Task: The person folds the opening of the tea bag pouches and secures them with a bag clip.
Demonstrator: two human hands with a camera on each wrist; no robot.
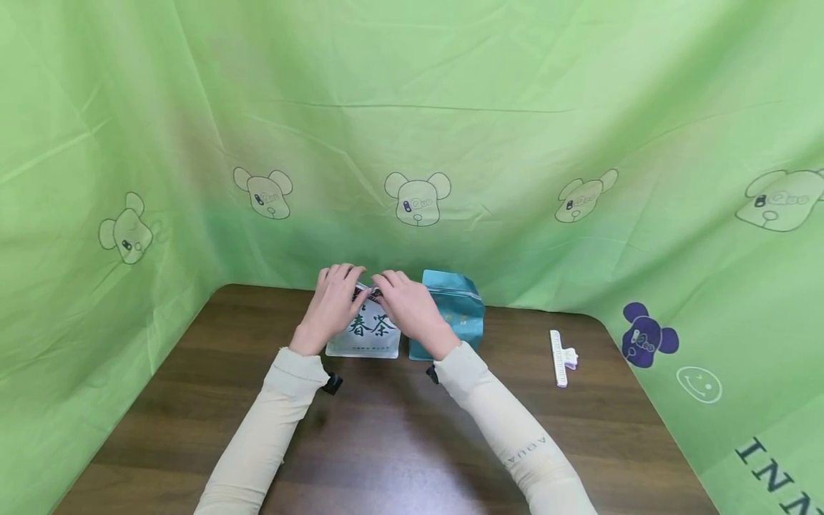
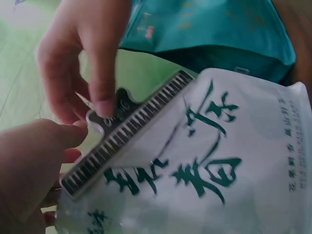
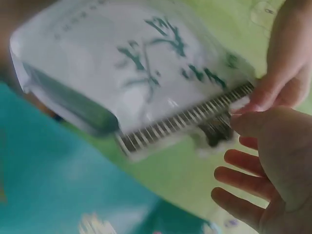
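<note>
A white tea bag (image 1: pixel 363 347) with green Chinese lettering stands on the table, its top edge under a black-and-white ribbed bag clip (image 2: pixel 129 134). The left hand (image 1: pixel 331 304) is at the clip's left part, thumb by the clip's handle and fingers curled behind the bag's edge. From the other side, the right hand (image 1: pixel 412 311) has its thumb on the same handle, its other fingers spread behind. Both thumbs nearly meet there, as the right wrist view shows at the clip (image 3: pixel 187 119). Part of the clip is hidden by the hands in the head view.
A teal tea bag (image 1: pixel 473 325) stands just right of the white one. Farther right, a white bag clip (image 1: pixel 558 357) lies on the brown wooden table (image 1: pixel 386 443). Green cloth (image 1: pixel 412 107) with bear prints hangs behind and beside the table.
</note>
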